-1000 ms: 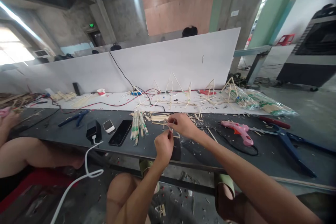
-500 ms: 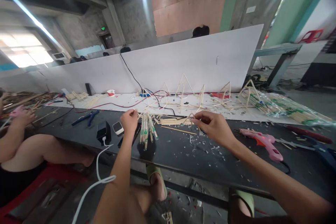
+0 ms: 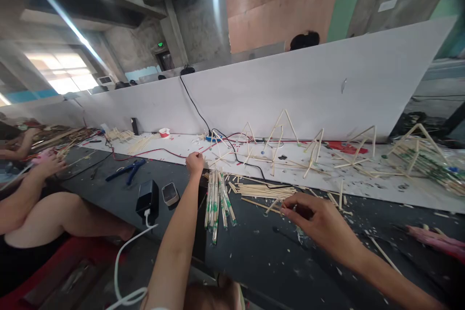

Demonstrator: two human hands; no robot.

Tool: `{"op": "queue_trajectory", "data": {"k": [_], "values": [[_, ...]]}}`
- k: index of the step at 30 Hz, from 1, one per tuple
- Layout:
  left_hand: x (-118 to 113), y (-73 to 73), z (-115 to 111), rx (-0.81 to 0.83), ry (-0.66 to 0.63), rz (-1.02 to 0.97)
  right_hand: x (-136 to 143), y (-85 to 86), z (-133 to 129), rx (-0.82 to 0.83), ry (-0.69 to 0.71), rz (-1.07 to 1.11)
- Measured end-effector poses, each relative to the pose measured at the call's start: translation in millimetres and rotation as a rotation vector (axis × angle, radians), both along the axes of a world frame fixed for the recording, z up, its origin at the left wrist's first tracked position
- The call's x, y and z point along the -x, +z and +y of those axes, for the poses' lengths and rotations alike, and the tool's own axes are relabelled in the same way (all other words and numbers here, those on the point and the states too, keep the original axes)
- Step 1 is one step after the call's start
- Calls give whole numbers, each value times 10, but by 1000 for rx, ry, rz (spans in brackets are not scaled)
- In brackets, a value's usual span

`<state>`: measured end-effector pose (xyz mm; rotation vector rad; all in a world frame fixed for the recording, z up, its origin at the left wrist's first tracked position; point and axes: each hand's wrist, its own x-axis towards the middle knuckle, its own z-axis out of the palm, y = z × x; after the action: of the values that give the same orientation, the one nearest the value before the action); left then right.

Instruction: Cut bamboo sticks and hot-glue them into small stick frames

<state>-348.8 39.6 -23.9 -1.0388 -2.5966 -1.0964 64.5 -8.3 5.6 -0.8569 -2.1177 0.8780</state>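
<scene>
My left hand (image 3: 195, 163) is closed near the front edge of the white board, just beyond the wrapped chopsticks (image 3: 218, 201). Whatever its fingers hold is hidden. Low over the dark table, my right hand (image 3: 312, 213) pinches a short wooden stick (image 3: 271, 207) between thumb and fingertips. Just beyond that hand lies a pile of loose wooden sticks (image 3: 259, 190). Several glued stick frames, among them a tall pointed one (image 3: 279, 128), stand on the white board (image 3: 203, 155) behind my hands.
A pink glue gun (image 3: 436, 242) lies at the right edge. To the left are blue-handled pliers (image 3: 127, 170), a black charger (image 3: 147, 196) with a white cable and a small watch-like device (image 3: 170, 194). A co-worker's hand (image 3: 51, 163) is at far left. A white partition (image 3: 290, 87) stands behind.
The view has shifted, pushing the glue gun toward the right edge. My left hand has moved forward past the wrapped chopsticks. My right hand has come lower and nearer, still pinching the stick.
</scene>
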Motion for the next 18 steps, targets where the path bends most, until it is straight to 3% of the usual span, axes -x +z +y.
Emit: {"op": "queue_trajectory", "data": {"k": [4,8,10,12,13,15,17,18], "values": [[-5,71,34,3,8,-43,30,-54,64,21,10,10],[-202,386,-216,-58,72,-41,127,42,150,11,-24,35],[-553,526,-503,-111,68,-16,263,172,234,-14,-52,55],[-1104,554,-870,-186,-58,17,500,332,347,-49,-73,74],[-1422,515,-1060,-185,-177,18,659,407,413,-82,-91,97],[-2025,351,-1395,-13,-421,-2,1043,519,553,-150,-99,145],[-2423,128,-1612,157,-583,-19,1474,562,691,-190,-85,175],[-2510,21,-1669,214,-621,-22,1689,558,756,-197,-74,174]]}}
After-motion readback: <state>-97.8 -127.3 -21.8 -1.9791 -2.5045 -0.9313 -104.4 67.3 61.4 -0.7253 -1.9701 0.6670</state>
